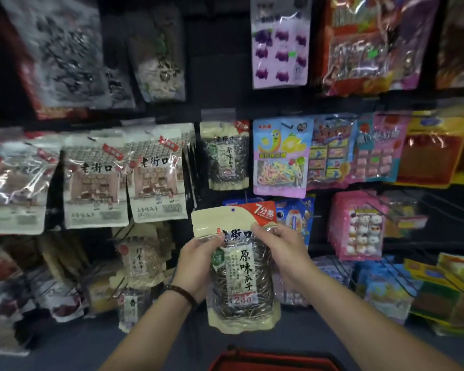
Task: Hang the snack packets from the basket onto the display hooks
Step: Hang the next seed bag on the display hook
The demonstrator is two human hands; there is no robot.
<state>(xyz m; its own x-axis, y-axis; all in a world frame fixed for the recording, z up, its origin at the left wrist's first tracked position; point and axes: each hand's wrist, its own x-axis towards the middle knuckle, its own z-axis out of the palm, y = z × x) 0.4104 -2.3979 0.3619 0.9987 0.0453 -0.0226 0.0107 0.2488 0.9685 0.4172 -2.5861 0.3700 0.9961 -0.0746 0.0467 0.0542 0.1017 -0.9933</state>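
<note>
Both hands, left hand and right hand, pinch a seed packet upright (hole topmost for hooking) below its matching hung packet.

Dark display wall (dimly lit) above a blue-grey floor.

Both hands, left hand & right hand, grip seed packet upright above red basket.
</note>
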